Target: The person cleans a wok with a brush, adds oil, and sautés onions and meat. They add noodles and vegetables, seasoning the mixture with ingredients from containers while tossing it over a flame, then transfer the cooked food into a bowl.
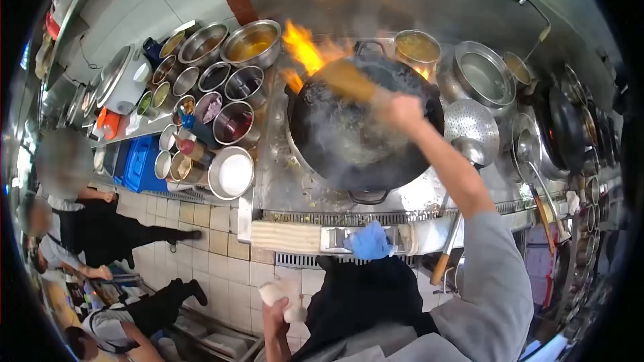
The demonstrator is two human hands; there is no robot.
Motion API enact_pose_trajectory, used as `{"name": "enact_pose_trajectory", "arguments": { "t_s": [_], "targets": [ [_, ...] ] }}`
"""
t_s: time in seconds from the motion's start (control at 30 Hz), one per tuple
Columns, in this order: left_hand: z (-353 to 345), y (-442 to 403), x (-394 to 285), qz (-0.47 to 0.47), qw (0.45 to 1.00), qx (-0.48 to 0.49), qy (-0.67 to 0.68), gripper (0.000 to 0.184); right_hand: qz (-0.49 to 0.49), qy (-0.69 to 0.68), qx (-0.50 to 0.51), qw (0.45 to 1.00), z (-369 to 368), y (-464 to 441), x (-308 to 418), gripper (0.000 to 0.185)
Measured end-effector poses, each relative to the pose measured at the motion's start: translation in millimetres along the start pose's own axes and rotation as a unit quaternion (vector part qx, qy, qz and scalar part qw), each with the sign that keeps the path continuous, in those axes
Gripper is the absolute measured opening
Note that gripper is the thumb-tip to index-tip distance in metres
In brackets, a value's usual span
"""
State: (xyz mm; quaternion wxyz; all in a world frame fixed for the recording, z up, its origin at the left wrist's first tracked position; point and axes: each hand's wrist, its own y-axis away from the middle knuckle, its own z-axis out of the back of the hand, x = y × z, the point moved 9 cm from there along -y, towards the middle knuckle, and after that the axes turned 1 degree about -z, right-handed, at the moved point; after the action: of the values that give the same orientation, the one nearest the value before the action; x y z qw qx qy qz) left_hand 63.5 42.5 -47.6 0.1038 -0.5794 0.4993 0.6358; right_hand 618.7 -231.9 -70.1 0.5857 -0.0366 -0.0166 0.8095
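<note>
Over a large black wok (402,171), my right hand (402,112) is closed around a tan wok brush (345,80), which is blurred by motion. Steam or smoke partly hides the wok's inside. Orange flames (305,50) rise at the wok's back left edge, close to the brush. Low at my left side, away from the stove, my left hand (276,318) grips a folded white cloth (282,298).
Left of the wok stand several metal pots and bowls, among them a pot of white powder (234,173). A perforated strainer (473,126) and ladle (468,152) lie right. A blue cloth (371,240) hangs on the front edge. Two people (100,228) are at the left.
</note>
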Motion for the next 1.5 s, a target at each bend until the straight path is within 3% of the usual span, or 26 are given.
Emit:
{"name": "enact_pose_trajectory", "arguments": {
  "t_s": [0.07, 0.1, 0.2, 0.27, 0.33, 0.4, 0.47, 0.57, 0.63, 0.7, 0.83, 0.87, 0.97, 1.03, 1.1, 1.13, 1.2, 1.23, 1.27, 1.3, 1.33, 1.4, 1.5],
  "targets": [
    [6, 16, 5, 0.006, 1.0, 0.004, -0.002, 0.067, -0.095, -0.183, -0.185, 0.961, 52, 23, -66, 0.044],
    [-18, 16, 52, 0.056, 0.997, 0.01, 0.048, 0.067, -0.15, -0.189, -0.173, 0.955, 50, 30, -113, 0.047],
    [-1, 6, 54, 0.076, 0.996, -0.005, 0.052, 0.066, -0.218, -0.268, -0.15, 0.926, 30, 31, -51, 0.052],
    [2, -2, 50, 0.08, 0.996, 0.006, 0.04, 0.066, -0.188, -0.337, -0.15, 0.91, 26, 41, 2, 0.051],
    [14, -7, 45, 0.076, 0.995, -0.007, 0.059, 0.067, -0.064, -0.359, -0.117, 0.924, 23, 70, 39, 0.053],
    [22, -15, 42, 0.067, 0.995, -0.016, 0.078, 0.068, -0.018, -0.308, 0.002, 0.951, 39, 118, 53, 0.054],
    [36, -16, 37, 0.054, 0.994, -0.028, 0.089, 0.069, -0.004, -0.16, 0.111, 0.981, 62, 163, 51, 0.053],
    [48, -23, 35, 0.06, 0.994, -0.027, 0.088, 0.07, -0.04, -0.063, 0.011, 0.997, 57, 124, -14, 0.05],
    [38, -36, 33, 0.069, 0.995, 0.015, 0.077, 0.064, -0.132, -0.119, -0.033, 0.983, 70, 68, -26, 0.045],
    [17, -58, 26, 0.06, 0.995, 0.061, 0.055, 0.06, -0.157, -0.203, -0.091, 0.962, 60, 62, -15, 0.045],
    [9, -76, 36, 0.091, 0.99, 0.089, 0.057, 0.057, -0.033, -0.206, 0.05, 0.977, 65, 139, 60, 0.046],
    [10, -76, 35, 0.086, 0.988, 0.096, 0.084, 0.057, 0.009, -0.203, 0.036, 0.979, 58, 162, 52, 0.047],
    [31, -66, 30, 0.063, 0.992, 0.051, 0.094, 0.054, -0.032, -0.08, 0.133, 0.987, 99, 213, 25, 0.056],
    [37, -52, 27, 0.065, 0.993, 0.031, 0.096, 0.051, -0.039, 0.004, 0.141, 0.989, 107, 188, -17, 0.045],
    [32, -59, 36, 0.065, 0.993, 0.053, 0.081, 0.053, -0.106, -0.019, 0.046, 0.993, 94, 122, -64, 0.035],
    [25, -69, 40, 0.051, 0.994, 0.076, 0.065, 0.054, -0.075, -0.106, -0.013, 0.991, 100, 85, -61, 0.042],
    [0, -80, 40, 0.042, 0.992, 0.117, 0.036, 0.056, -0.079, -0.266, -0.017, 0.961, 50, 14, -70, 0.039],
    [-9, -84, 33, 0.04, 0.991, 0.119, 0.036, 0.057, -0.146, -0.443, 0.087, 0.88, 72, 31, -17, 0.04],
    [-19, -85, 27, 0.042, 0.991, 0.123, 0.035, 0.057, -0.073, -0.413, -0.04, 0.907, 31, 19, -29, 0.041],
    [-27, -82, 27, 0.047, 0.99, 0.126, 0.034, 0.057, -0.074, -0.244, -0.01, 0.967, 62, 50, 11, 0.045],
    [-31, -86, 36, 0.043, 0.987, 0.149, 0.051, 0.056, -0.059, -0.264, 0.018, 0.963, 74, 81, 39, 0.048],
    [-31, -85, 40, 0.03, 0.986, 0.155, 0.061, 0.055, -0.028, -0.122, 0.044, 0.991, 77, 132, 56, 0.051],
    [-23, -72, 47, 0.012, 0.989, 0.133, 0.061, 0.054, -0.009, -0.026, 0.114, 0.993, 91, 174, 20, 0.053]
  ]
}}
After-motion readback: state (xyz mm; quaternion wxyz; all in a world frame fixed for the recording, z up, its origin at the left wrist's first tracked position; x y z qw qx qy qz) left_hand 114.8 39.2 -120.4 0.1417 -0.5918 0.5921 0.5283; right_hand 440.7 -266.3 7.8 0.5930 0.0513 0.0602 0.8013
